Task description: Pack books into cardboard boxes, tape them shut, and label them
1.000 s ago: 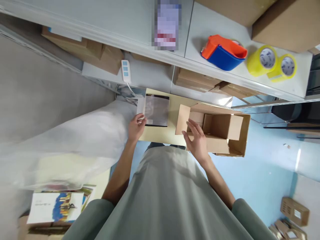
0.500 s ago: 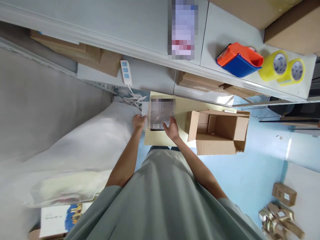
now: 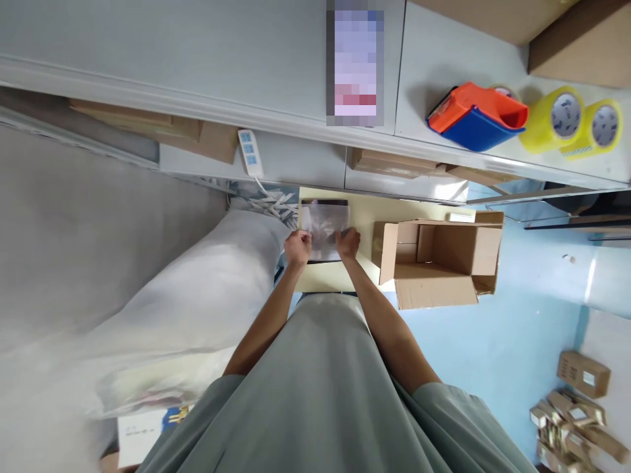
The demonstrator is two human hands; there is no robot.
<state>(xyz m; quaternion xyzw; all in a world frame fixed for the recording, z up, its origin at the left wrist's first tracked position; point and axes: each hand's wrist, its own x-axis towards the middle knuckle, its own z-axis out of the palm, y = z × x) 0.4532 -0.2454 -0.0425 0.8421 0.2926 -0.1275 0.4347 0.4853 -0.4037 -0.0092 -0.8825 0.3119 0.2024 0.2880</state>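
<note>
A flat, dark-edged item (image 3: 325, 261) lies on the pale yellow board in front of me. Over it is a greyish, translucent plastic sleeve (image 3: 325, 226); whether the item is inside it or beneath it I cannot tell. My left hand (image 3: 298, 247) is closed, pinching the sleeve at its left edge. At the right edge my right hand (image 3: 348, 243) has its thumb on top and its fingers curled, gripping the sleeve too. To the right of that hand stands an open cardboard box (image 3: 436, 279) with its flaps folded out.
A grey shelf (image 3: 197, 59) crosses ahead, bearing an orange-and-blue tape dispenser (image 3: 478, 118) and yellow tape rolls (image 3: 555, 121). Below it is a power strip (image 3: 250, 152). A large white sack (image 3: 197, 282) bulges on my left. Small cartons (image 3: 572, 420) are piled on the floor at right.
My left hand has moved right, from a white piece beside the item onto the sleeve's left edge. The right hand has shifted slightly right and closed more. The view has shifted slightly.
</note>
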